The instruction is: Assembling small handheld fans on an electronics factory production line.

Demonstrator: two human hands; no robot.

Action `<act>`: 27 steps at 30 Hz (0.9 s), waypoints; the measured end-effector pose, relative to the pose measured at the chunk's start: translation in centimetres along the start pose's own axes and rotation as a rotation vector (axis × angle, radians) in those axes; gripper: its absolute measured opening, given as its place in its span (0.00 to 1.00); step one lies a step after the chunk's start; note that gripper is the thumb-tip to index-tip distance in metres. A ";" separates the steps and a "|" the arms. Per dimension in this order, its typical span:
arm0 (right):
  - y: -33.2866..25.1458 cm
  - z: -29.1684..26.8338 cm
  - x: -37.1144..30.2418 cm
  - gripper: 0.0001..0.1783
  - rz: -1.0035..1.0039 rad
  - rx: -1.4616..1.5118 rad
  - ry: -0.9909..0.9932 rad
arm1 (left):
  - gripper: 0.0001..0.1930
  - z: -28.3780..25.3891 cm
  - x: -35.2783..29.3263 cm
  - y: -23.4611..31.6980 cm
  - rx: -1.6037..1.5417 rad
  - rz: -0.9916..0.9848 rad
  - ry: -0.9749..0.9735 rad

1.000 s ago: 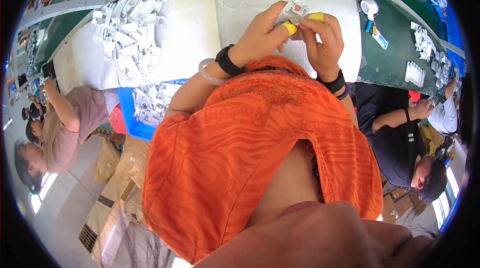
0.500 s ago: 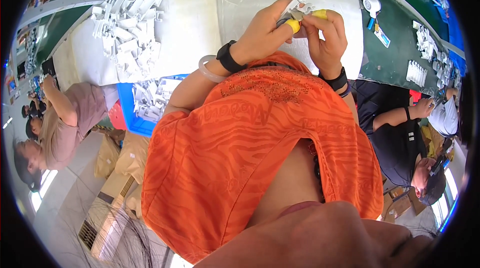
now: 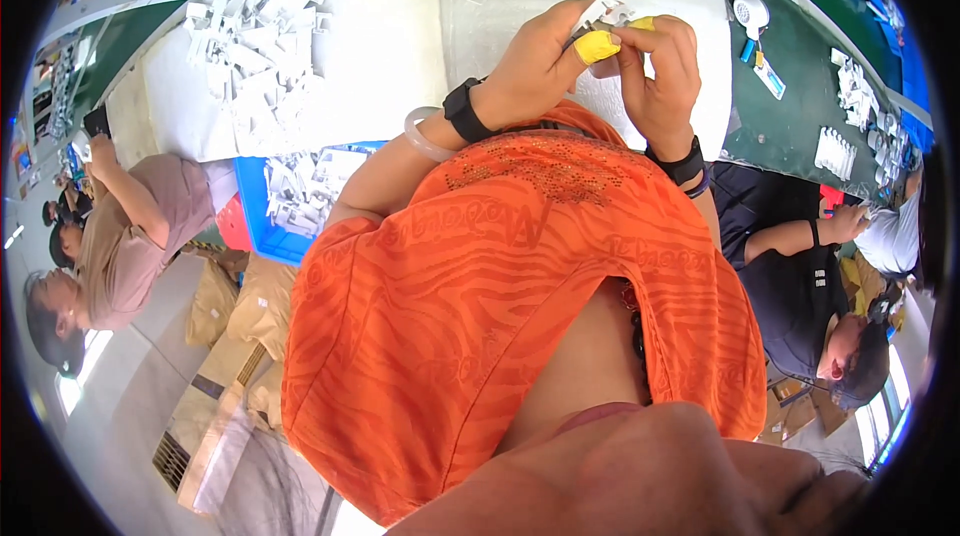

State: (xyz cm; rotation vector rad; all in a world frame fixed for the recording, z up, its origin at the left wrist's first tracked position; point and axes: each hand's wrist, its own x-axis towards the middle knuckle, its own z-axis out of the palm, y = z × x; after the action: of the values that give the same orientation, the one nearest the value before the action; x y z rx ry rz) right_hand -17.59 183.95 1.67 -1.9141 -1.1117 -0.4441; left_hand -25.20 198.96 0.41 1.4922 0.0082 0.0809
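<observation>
Over the padded white work surface, my left hand [image 3: 545, 51] is closed round a small white plastic part [image 3: 603, 12] with a notched, clip-like edge. Yellow tape [image 3: 597, 46] wraps my left thumb. My right hand [image 3: 662, 66] meets it from the right, its thumb and forefinger pinched together against the part's near side. More yellow tape [image 3: 642, 23] covers a right fingertip. A thin greyish edge shows between the two hands, but what the right fingers pinch is mostly hidden.
White plastic parts lie in a loose pile [image 3: 265, 56] at the left. Below them a blue bin [image 3: 262, 226] holds more. At right, a white round-headed device [image 3: 750, 14] and rows of parts [image 3: 835, 151] rest on a green table [image 3: 775, 126]. People work on both sides.
Both hands have shifted slightly right. The left thumb has rolled over the part, so its yellow tape now shows more broadly. The white part stays in the left hand.
</observation>
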 end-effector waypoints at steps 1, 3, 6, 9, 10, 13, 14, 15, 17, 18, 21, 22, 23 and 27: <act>0.0 0.1 0.0 0.13 -0.002 0.006 0.006 | 0.17 0.0 0.0 0.0 -0.007 -0.003 0.004; -0.1 0.2 0.0 0.13 0.006 0.010 0.006 | 0.15 0.1 0.0 -0.1 -0.002 -0.004 0.018; -0.1 0.4 -0.1 0.13 0.027 0.024 0.003 | 0.13 0.0 0.1 0.0 0.006 -0.028 0.032; -0.2 0.8 -0.3 0.12 0.067 0.050 -0.005 | 0.13 0.3 0.0 0.0 -0.022 -0.041 0.064; -0.2 1.3 -0.2 0.12 0.095 0.069 -0.007 | 0.15 0.1 -0.1 0.0 -0.049 -0.033 0.096; -0.5 1.5 -0.2 0.13 0.126 0.065 0.002 | 0.15 -0.1 0.2 0.8 -0.083 -0.064 0.083; -0.1 1.8 -0.3 0.13 0.110 0.041 -0.006 | 0.14 -0.5 0.4 0.3 0.039 -0.044 0.088; -0.1 2.1 0.0 0.13 0.103 0.066 -0.001 | 0.14 -0.6 0.5 0.0 0.060 -0.047 0.105; 0.0 2.1 0.2 0.13 0.134 0.010 -0.070 | 0.13 -0.8 0.8 -0.7 -0.038 -0.078 0.096; 0.2 2.0 0.2 0.13 0.196 0.040 -0.147 | 0.13 -1.5 0.9 -1.0 -0.023 -0.105 0.049; 1.1 2.3 1.0 0.14 0.141 0.018 -0.145 | 0.14 -3.2 2.6 -1.0 -0.126 -0.202 0.099; 1.7 2.3 1.0 0.14 0.141 0.014 -0.140 | 0.14 -4.3 3.5 -1.5 -0.125 -0.199 0.093; 2.4 2.3 0.6 0.15 0.188 -0.006 -0.141 | 0.16 -6.0 4.4 -2.5 -0.165 -0.216 0.142; 5.8 1.0 -1.7 0.15 0.342 -0.061 -0.208 | 0.25 -14.3 9.1 -6.2 -0.177 -0.144 0.218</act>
State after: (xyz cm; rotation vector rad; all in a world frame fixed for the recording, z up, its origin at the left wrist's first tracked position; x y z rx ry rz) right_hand -13.84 182.46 -2.90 -2.1901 -0.8802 -0.0912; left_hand -16.58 213.29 -6.49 1.2963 0.2769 0.1245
